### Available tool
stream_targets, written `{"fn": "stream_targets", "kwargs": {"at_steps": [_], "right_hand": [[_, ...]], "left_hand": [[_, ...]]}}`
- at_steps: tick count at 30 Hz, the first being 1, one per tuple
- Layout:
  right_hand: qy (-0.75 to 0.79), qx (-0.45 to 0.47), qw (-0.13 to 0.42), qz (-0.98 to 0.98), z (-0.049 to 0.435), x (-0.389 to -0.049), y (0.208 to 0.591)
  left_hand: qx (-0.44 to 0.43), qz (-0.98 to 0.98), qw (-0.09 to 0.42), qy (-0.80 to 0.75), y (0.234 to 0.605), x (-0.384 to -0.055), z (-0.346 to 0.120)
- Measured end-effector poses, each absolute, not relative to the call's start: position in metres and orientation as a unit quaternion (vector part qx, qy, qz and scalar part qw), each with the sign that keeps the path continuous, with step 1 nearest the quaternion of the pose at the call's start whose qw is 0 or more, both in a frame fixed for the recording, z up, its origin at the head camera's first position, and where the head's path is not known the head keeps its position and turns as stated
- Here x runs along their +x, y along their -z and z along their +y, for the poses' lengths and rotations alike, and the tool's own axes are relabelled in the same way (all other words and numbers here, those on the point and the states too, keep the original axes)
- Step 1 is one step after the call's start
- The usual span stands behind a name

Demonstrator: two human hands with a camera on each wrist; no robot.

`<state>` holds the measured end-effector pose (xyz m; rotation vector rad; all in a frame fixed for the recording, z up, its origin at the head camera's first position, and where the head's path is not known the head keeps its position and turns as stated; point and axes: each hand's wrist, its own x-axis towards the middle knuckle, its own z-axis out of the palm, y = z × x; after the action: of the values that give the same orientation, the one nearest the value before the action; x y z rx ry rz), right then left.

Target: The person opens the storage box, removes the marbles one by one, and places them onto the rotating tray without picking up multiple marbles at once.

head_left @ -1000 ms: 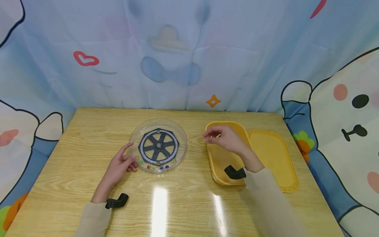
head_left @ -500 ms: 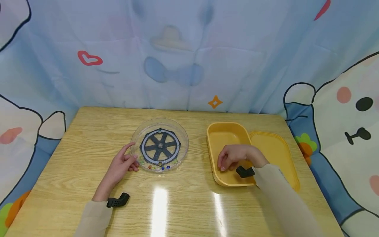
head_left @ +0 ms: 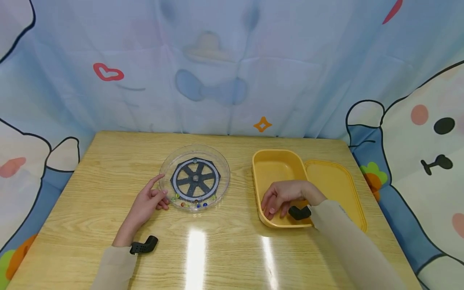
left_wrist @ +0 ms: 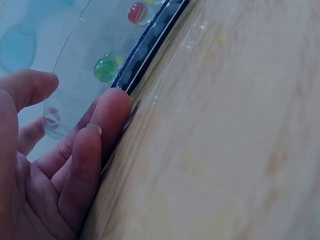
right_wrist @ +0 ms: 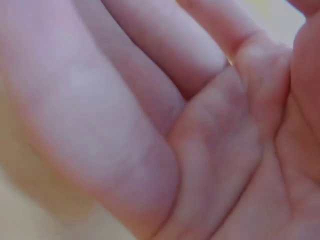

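A clear round dish [head_left: 224, 189] stands left of the table's middle. A black spoked wheel with a pale ring [head_left: 175, 177] shows within its outline. Several glass marbles lie along the dish's near side, among them a green marble [left_wrist: 106, 69] and a red-and-clear marble [left_wrist: 137, 13]. My left hand [head_left: 146, 203] touches the dish's left edge with its fingers loosely spread. Inside the yellow tub [head_left: 256, 181], my right hand [head_left: 286, 195] reaches down to the near left corner. Its fingers bend toward the floor; the right wrist view is blurred, and whatever lies under the fingertips is hidden.
A yellow lid [head_left: 335, 181] lies right of the tub, partly beneath its edge. The wooden table [head_left: 232, 249] reaches back to a printed curtain [head_left: 145, 104]. Each wrist wears a black strap-on camera.
My right hand has come down from above the tub's left side into its near part, then shifted slightly left with the fingers spreading. The left hand stays at the dish.
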<state>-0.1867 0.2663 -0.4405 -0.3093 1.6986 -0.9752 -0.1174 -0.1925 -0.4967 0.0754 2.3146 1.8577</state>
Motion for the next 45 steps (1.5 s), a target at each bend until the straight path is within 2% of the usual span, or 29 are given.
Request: {"fn": "stream_targets", "kwargs": {"at_steps": [8, 13, 19, 30, 36, 45], "right_hand": [[0.410, -0.172, 0.454, 0.772, 0.270, -0.197, 0.446], [0.412, -0.185, 0.411, 0.792, 0.264, -0.200, 0.452], [0.392, -0.179, 0.397, 0.810, 0.259, -0.200, 0.454], [0.418, -0.165, 0.400, 0.799, 0.276, -0.211, 0.457], [0.416, -0.173, 0.392, 0.802, 0.278, -0.210, 0.453], [0.452, -0.157, 0.337, 0.811, 0.286, -0.201, 0.442]], "left_hand": [[0.022, 0.775, 0.089, -0.625, 0.501, -0.117, -0.193], [0.021, 0.774, 0.093, -0.627, 0.490, -0.115, -0.190], [0.024, 0.781, 0.090, -0.618, 0.468, -0.108, -0.184], [0.022, 0.777, 0.090, -0.623, 0.467, -0.107, -0.184], [0.020, 0.778, 0.088, -0.621, 0.481, -0.111, -0.187], [0.022, 0.780, 0.085, -0.620, 0.500, -0.116, -0.191]]}}
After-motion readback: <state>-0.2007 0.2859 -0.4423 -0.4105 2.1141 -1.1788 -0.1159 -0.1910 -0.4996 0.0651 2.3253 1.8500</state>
